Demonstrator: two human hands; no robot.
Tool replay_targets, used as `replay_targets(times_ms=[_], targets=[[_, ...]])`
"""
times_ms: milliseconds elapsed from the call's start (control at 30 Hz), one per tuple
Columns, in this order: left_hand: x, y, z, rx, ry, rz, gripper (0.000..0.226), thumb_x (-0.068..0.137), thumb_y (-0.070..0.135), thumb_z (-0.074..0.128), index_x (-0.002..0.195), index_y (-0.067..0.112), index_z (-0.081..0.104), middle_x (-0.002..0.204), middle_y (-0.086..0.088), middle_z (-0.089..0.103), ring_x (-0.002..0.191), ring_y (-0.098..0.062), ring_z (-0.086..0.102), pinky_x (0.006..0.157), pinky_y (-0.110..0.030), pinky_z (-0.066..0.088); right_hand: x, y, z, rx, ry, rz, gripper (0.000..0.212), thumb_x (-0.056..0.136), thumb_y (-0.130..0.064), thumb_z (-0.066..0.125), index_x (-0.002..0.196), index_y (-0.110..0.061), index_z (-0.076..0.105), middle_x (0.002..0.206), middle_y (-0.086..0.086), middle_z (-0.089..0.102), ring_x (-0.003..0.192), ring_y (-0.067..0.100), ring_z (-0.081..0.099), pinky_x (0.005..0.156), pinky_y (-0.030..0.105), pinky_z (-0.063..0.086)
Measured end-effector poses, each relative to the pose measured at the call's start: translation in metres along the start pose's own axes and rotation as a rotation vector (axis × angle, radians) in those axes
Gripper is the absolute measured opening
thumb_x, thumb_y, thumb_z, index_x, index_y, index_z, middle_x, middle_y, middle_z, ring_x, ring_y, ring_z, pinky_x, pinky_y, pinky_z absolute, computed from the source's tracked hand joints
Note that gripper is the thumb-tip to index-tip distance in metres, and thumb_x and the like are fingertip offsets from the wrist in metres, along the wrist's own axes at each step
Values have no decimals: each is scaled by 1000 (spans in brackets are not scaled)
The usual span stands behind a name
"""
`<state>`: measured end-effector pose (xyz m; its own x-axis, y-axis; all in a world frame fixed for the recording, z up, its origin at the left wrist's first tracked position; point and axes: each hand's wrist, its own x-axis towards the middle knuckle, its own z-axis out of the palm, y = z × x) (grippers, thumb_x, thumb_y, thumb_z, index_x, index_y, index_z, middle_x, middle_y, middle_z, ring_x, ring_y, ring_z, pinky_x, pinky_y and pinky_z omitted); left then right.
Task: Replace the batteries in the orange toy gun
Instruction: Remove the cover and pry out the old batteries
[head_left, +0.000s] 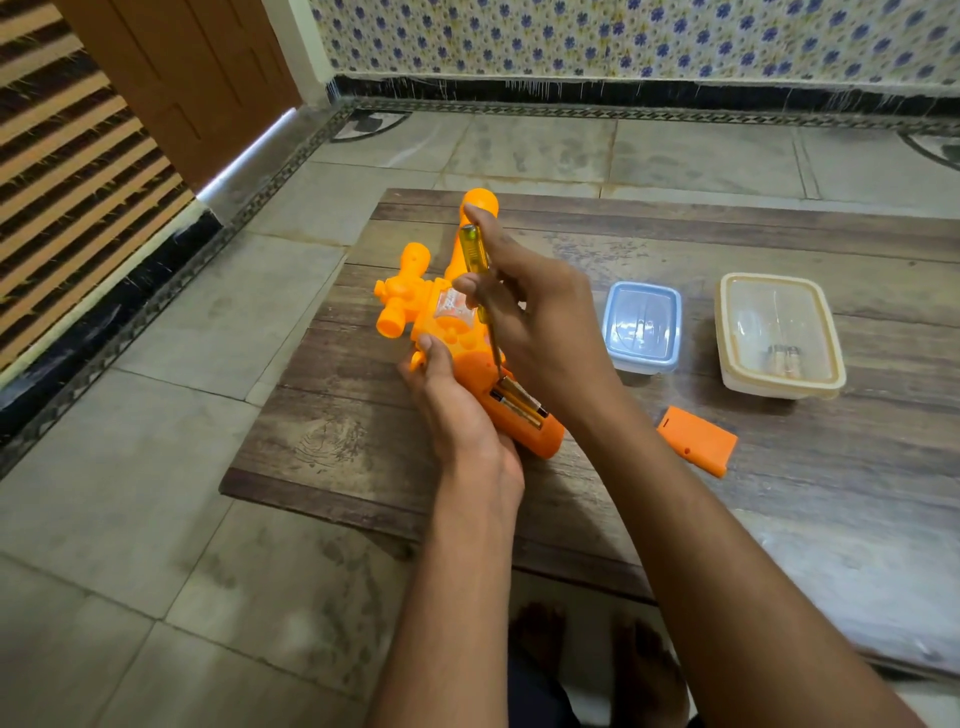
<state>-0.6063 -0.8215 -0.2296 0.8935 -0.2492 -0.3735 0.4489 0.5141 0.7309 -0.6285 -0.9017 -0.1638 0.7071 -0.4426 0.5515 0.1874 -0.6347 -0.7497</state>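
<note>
Gripping the orange toy gun (441, 322) by its handle end, the left hand (457, 405) pinned it on its side near the left edge of the low wooden table (675, 249), fingers curled round the grip and thumb laid on the body. The right hand (540, 322) held a yellow-handled screwdriver (475, 257) closed in its fingers, forefinger on the butt of the handle, and the metal tip reached down to the upper end of the batteries (519, 402) lying exposed in the open compartment in the gun's grip. From this the old cells seemed to be in the course of being levered out, with none yet clear of the slot. The orange battery cover (698, 440) lay loose on the table to the right of the gun, well apart from it. Farther right of the gun stood a small blue-lidded box (643, 325), and beyond that a larger cream-lidded box (779, 332) with what looked like batteries inside, though blurred. The gun looked like hollow moulded plastic, so probably light, rigid and somewhat slick; it would likely skid under a prying push unless clamped at the grip, close beside the compartment, as that hand was doing. Thin compartment walls and spring contacts could bend or crack if the tip were forced.
</note>
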Motion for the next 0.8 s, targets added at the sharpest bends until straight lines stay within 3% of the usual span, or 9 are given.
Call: replay_targets(times_ms=[500, 633, 700, 800], targets=[[-6, 1, 5, 16, 22, -7, 68, 83, 65, 56, 138, 26, 61, 128, -9, 73, 115, -31, 72, 103, -59, 54, 2, -8, -6, -39, -5, 18, 44, 97, -1, 61, 141, -6, 60, 71, -18, 58, 67, -24, 54, 66, 2, 36], [-6, 2, 5, 18, 25, 4, 70, 84, 65, 55, 139, 23, 60, 128, -11, 73, 115, -32, 72, 103, -58, 54, 2, -11, -8, -54, 17, 36, 39, 97, -2, 61, 136, -6, 63, 63, -27, 49, 62, -18, 53, 62, 5, 34], [-7, 3, 4, 19, 29, -6, 70, 84, 65, 54, 140, 23, 60, 127, -11, 73, 113, -32, 73, 100, -56, 57, 2, -12, -9, -49, 48, 40, 41, 97, -5, 62, 138, -7, 62, 58, -27, 44, 57, -8, 51, 60, 9, 34], [-6, 4, 4, 7, 17, -6, 63, 96, 62, 49, 142, 20, 57, 126, -16, 73, 103, -32, 76, 84, -48, 63, 2, -16, -12, -3, 102, 66, 43, 98, -14, 61, 141, -11, 61, 62, -21, 48, 59, 3, 46, 62, 30, 45]])
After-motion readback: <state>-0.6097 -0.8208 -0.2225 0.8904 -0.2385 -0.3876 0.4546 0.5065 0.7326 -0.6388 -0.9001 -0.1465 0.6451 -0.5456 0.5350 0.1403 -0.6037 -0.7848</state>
